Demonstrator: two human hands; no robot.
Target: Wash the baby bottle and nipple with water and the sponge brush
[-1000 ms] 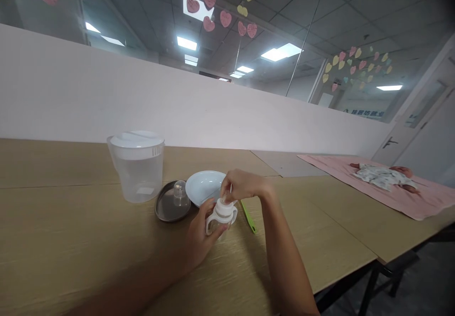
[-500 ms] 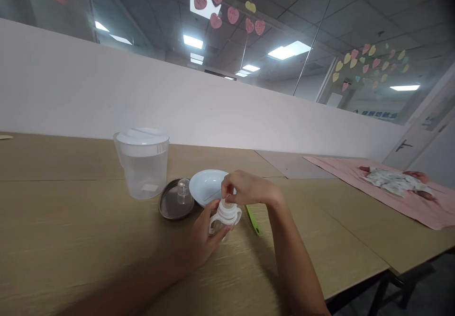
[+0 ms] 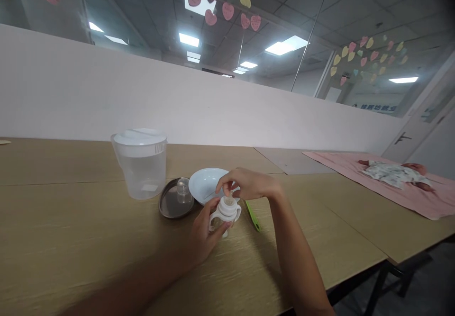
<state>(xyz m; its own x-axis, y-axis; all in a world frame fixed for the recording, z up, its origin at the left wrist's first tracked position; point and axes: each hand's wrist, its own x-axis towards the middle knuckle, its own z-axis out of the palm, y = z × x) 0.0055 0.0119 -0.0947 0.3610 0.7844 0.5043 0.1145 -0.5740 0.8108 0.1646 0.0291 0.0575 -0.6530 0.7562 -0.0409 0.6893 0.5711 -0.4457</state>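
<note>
A clear baby bottle (image 3: 227, 210) with a white collar and two white handles stands above the near tabletop. My left hand (image 3: 205, 234) is wrapped round its side and holds it upright. From above, my right hand (image 3: 245, 183) closes its fingertips on the bottle's clear teat (image 3: 229, 199). Just behind the bottle sits a white bowl (image 3: 202, 183), partly covered by my right hand. To the left, a clear dome-shaped cap (image 3: 183, 190) rests in a dark round tray (image 3: 169, 208). A green-handled utensil (image 3: 253, 216) lies right of the bottle, its far end hidden.
A lidded clear plastic pitcher (image 3: 144, 167) stands at the back left of the wooden table (image 3: 88, 240). On the far right, a baby-like figure (image 3: 394, 174) in a patterned outfit lies on a pink cloth (image 3: 337, 169). A white wall (image 3: 213, 112) runs behind the table.
My right fingers have lifted slightly at the teat, and more of the teat shows now. My left hand keeps its hold on the bottle. The view has shifted a little.
</note>
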